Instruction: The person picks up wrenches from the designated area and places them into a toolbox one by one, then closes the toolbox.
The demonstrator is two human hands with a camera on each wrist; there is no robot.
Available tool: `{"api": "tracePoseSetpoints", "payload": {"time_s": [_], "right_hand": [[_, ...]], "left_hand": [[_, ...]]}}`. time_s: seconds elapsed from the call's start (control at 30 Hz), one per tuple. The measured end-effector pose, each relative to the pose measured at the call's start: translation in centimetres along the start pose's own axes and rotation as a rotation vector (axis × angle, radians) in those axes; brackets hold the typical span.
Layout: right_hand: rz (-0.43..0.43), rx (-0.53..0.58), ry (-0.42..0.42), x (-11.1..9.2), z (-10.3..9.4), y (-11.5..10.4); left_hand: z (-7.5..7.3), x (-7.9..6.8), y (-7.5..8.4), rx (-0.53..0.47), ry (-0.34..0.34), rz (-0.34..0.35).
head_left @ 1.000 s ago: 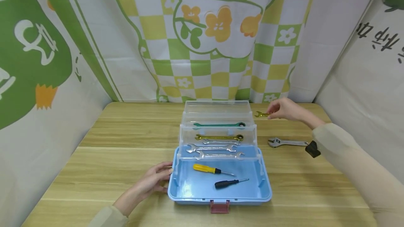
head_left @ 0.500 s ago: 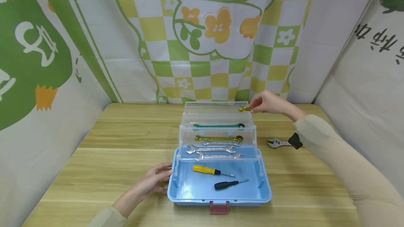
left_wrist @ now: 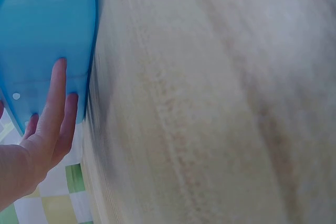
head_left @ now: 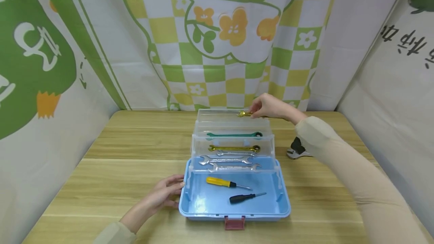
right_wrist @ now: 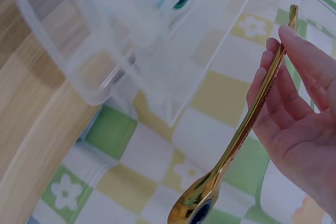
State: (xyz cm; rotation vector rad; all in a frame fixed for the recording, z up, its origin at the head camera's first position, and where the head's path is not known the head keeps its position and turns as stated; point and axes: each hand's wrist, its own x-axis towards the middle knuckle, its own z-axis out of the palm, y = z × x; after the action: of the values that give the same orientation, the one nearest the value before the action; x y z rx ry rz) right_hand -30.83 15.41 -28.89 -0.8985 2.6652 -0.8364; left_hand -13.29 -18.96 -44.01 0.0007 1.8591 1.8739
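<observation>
- Right hand (head_left: 272, 106): pinches gold wrench (right_wrist: 239, 136) between thumb and fingers, near rear clear tray (head_left: 215, 116).
- Left hand (head_left: 162, 194): fingers nearly straight, against blue box (head_left: 211, 207)'s left side.
- Lower trays (head_left: 267, 145): green wrench (head_left: 232, 135), second gold wrench (head_left: 234, 148), silver wrenches (head_left: 227, 160).
- Box floor: yellow screwdriver (head_left: 218, 182), black screwdriver (head_left: 242, 199).
- Bench (head_left: 135, 142), right of box: adjustable wrench (head_left: 297, 154), partly hidden by sleeve (head_left: 339, 157).

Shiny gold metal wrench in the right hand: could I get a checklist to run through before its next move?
1. Shiny gold metal wrench pinched in the right hand: ok.
2. Left hand touching the blue plastic toolbox: ok.
3. Toolbox open: ok.
4. Wrench lined up over the topmost clear plastic tray: cannot tell, depth is unclear.
5. Wood-grain tabletop free of tools: not ok, a silver metal adjustable wrench lies there.
</observation>
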Motion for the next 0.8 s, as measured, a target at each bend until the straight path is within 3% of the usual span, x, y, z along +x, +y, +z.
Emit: {"api": "tracePoseSetpoints", "payload": {"time_s": [0.43, 0.8], "right_hand": [[-0.089, -0.006, -0.029, 2.2, 1.8, -1.7], [-0.040, 0.020, -0.058, 3.3, 3.5, -2.6]], "left_hand": [[0.0, 0.0, 0.0, 0.004, -0.006, -0.001], [0.0, 0.0, -0.1, 0.001, -0.007, -0.002]]}}
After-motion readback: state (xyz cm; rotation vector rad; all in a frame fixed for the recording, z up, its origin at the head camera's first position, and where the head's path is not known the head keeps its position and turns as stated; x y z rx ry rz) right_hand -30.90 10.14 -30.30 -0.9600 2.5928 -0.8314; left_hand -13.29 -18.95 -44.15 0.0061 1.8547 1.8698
